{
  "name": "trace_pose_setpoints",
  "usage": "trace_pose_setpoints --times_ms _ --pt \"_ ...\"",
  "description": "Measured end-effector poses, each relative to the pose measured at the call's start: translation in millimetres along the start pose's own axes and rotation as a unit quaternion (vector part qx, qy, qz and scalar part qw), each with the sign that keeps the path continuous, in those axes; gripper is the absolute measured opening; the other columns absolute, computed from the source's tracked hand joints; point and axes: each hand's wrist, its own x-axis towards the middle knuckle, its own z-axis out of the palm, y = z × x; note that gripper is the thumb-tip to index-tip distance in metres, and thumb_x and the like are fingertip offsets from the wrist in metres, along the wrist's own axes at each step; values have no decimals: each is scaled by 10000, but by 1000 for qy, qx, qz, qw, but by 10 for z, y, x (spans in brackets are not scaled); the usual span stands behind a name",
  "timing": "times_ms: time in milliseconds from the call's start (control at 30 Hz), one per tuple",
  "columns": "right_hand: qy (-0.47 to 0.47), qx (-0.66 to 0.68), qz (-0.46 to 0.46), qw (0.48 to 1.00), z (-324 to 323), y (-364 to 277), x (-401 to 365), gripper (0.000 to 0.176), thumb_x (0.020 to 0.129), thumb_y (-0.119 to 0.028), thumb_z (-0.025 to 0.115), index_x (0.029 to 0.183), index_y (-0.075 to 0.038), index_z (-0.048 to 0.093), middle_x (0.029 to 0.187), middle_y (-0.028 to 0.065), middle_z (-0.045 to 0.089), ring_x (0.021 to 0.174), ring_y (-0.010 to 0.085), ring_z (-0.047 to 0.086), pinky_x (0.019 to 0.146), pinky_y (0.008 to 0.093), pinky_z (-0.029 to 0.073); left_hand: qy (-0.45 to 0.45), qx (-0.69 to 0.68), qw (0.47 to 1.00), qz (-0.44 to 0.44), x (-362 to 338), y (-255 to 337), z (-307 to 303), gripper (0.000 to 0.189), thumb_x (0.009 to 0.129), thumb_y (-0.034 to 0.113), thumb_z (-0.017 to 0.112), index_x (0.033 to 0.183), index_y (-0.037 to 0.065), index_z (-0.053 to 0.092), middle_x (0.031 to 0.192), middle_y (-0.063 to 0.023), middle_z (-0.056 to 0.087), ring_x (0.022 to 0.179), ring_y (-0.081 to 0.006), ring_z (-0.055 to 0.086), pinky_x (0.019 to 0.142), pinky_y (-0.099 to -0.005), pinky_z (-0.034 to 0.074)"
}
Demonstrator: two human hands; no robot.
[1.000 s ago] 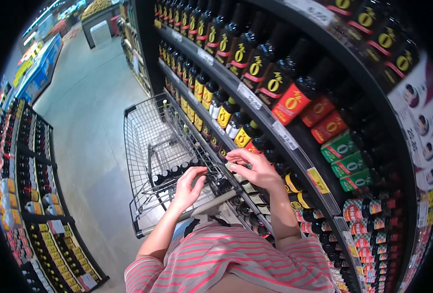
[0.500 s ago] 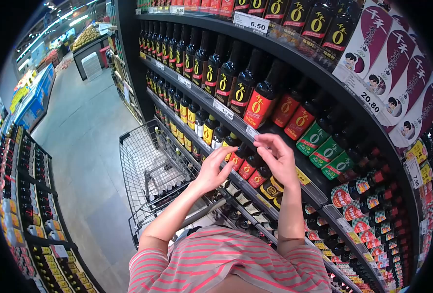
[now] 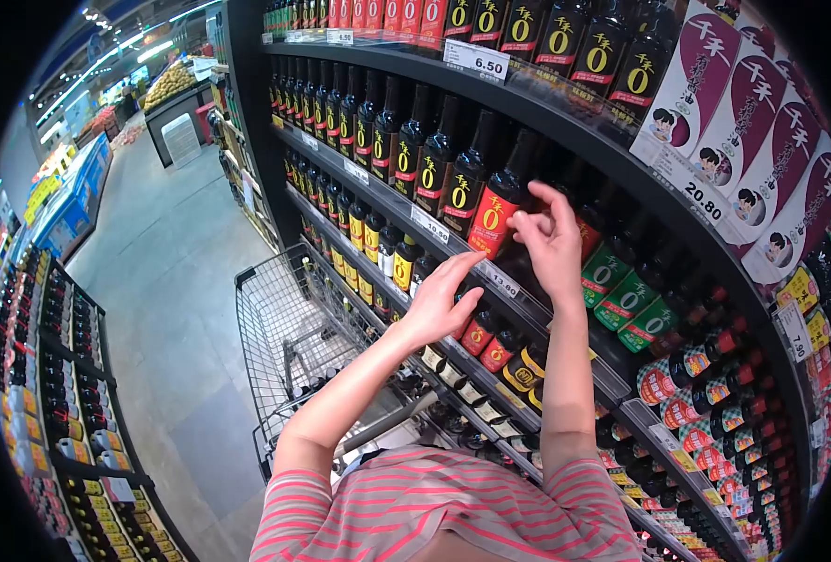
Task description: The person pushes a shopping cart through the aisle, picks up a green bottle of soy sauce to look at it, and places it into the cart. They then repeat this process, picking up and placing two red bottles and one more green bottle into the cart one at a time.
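A dark sauce bottle with a red label (image 3: 494, 214) stands upright at the front of the middle shelf. My right hand (image 3: 558, 245) is open just right of it, its fingers bent and apart and holding nothing. Lower down, my left hand (image 3: 441, 302) has its fingers stretched out, with the fingertips close to the bottle's base in this view. A price tag (image 3: 501, 283) on the shelf edge shows between my hands. Black-labelled bottles (image 3: 431, 178) line up to the left. Green-labelled bottles (image 3: 626, 292) stand to the right, below my right hand.
A wire shopping cart (image 3: 275, 323) with dark bottles in it stands at left, beside the shelving. The aisle floor (image 3: 167, 281) runs back to produce displays. Another bottle rack (image 3: 78, 393) lines the far left. Purple-and-white cartons (image 3: 691, 84) fill the upper right shelf.
Both hands have moved toward the shelf. My right hand has risen to beside the red-labelled bottle, and my left hand has shifted slightly right. The view has shifted a little.
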Motion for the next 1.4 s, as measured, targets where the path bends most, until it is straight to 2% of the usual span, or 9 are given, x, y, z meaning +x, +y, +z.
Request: trace_pose_setpoints --times_ms 167,500,567,900,967,1200,1333,1367,1400 --pt "22 -12 -14 1000 -5 -68 260 432 934 -92 657 1341 -14 538 934 101 682 783 99 681 681 229 524 -13 3 1000 12 128 -22 37 545 890 87 641 1404 17 475 1359 -201 544 1297 -361 508 1090 -411 398" --pt "-14 -124 6 992 22 -237 663 587 937 -200 671 1445 -19 438 896 129 701 794 146 686 708 282 531 -32 17 999 22 175 -92 137 613 875 87 647 1446 47 427 1471 -197 431 1385 -361 414 1137 -419 354" --pt "-7 -186 35 982 35 -286 685 677 913 -382 638 1465 -45 437 861 164 685 755 234 673 785 369 506 -31 15 999 17 175 -84 131 610 875 87 648 1444 51 431 1472 -196 430 1385 -362 415 1138 -418 354" --pt "34 -150 -34 988 -45 -89 365 609 897 -246 674 1435 -45 471 776 127 660 688 156 645 674 328 502 -10 15 1000 18 205 -29 116 617 870 76 651 1448 61 435 1487 -190 403 1380 -367 417 1136 -415 356" --pt "42 -173 54 983 -87 3 244 559 902 -190 676 1410 -40 498 687 82 640 636 107 630 624 303 496 -6 16 1000 16 208 -29 117 621 870 76 650 1451 63 433 1481 -192 405 1376 -368 421 1133 -413 359" --pt "43 -138 31 989 -53 400 28 563 927 -156 648 1449 -41 469 568 55 604 607 131 659 639 303 521 -19 6 1000 3 269 -33 199 647 866 88 662 1460 42 410 1426 -216 440 1339 -383 446 1111 -416 376" --pt "48 -224 9 973 7 399 -58 604 926 -148 635 1480 -35 422 915 175 682 679 196 670 668 329 525 1 23 1000 6 279 -63 258 672 855 89 673 1463 31 394 1408 -227 450 1327 -391 451 1108 -420 377" --pt "30 -190 49 980 33 353 -101 613 927 -153 631 1475 -6 399 1174 232 616 721 231 667 700 358 529 2 22 1000 8 284 -70 260 678 847 86 677 1459 27 393 1404 -229 453 1326 -396 451 1106 -422 378" --pt "30 -190 48 980 51 388 -152 613 927 -153 631 1475 -6 399 1174 232 616 721 231 667 700 358 529 3 23 1000 8 284 -75 258 678 847 86 677 1459 27 393 1404 -229 453 1326 -396 451 1106 -422 378"
